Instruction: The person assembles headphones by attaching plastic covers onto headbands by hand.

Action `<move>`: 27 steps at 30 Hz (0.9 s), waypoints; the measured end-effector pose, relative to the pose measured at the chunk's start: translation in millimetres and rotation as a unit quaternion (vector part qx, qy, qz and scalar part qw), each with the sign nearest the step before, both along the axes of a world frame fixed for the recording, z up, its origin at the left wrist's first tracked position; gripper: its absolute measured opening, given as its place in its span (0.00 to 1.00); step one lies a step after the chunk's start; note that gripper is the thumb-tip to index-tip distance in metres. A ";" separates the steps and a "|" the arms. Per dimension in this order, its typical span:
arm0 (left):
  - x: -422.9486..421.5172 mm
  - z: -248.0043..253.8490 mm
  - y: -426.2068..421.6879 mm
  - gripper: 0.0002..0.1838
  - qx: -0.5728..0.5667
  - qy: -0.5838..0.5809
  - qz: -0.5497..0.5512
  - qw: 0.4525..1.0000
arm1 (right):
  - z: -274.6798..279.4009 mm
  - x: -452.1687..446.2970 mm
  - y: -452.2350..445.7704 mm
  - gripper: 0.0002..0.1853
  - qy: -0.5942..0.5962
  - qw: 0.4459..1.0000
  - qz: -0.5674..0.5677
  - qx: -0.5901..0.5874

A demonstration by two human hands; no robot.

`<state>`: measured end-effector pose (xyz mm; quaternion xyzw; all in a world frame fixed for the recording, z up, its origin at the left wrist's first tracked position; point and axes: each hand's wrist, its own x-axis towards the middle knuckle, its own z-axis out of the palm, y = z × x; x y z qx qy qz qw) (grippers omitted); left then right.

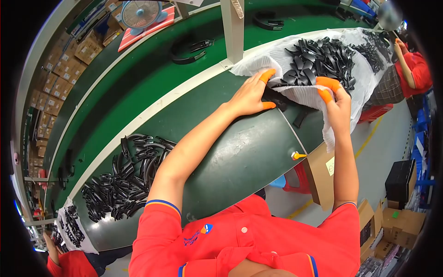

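Observation:
My right hand (339, 106), with orange finger cots on its fingertips, pinches the near edge of a white foam sheet (362, 99) and holds it raised. A heap of glossy black curved plastic parts (318, 60) lies on the sheet. My left hand (249, 94), also in orange finger cots, rests at the sheet's left edge with thumb and fingers spread. Between its thumb and forefinger, dark parts (275, 98) lie partly hidden beneath the lifted sheet. Close by, a black strip-like piece (301, 117) lies on the green table (230, 152).
A pile of black curved parts (124, 180) lies left of my left arm. Beyond the pale rail, a green conveyor (138, 87) carries black headband-like pieces (187, 53). A metal post (232, 32) rises from the rail. Co-workers in red (413, 69) are at both ends. Cartons (401, 226) stand right.

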<state>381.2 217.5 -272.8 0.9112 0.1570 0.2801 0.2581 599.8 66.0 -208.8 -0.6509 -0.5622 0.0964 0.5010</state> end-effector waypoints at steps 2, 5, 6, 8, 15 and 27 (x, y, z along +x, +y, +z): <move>4.9 -1.6 1.1 0.55 -0.039 -0.002 -0.008 0.999 | 3.3 3.5 3.2 0.11 0.017 1.000 0.005 0.007; 11.3 -2.0 -0.6 0.60 0.016 -0.013 0.021 1.000 | 10.4 8.5 7.8 0.11 0.023 0.999 0.011 0.023; 15.7 -5.2 2.6 0.65 0.036 -0.013 0.035 0.999 | 13.8 8.0 8.8 0.11 0.032 0.999 0.015 0.035; 23.7 -10.0 3.7 0.65 -0.001 -0.022 0.043 0.999 | 19.9 7.4 8.8 0.12 0.054 0.997 0.021 0.044; 15.0 -12.9 -4.5 0.48 0.008 -0.081 0.125 0.989 | 28.8 15.9 7.7 0.13 0.064 0.997 -0.001 0.041; 14.6 8.3 -24.3 0.33 0.190 -0.022 -0.029 0.981 | 42.3 11.7 0.1 0.12 0.071 0.992 0.006 0.108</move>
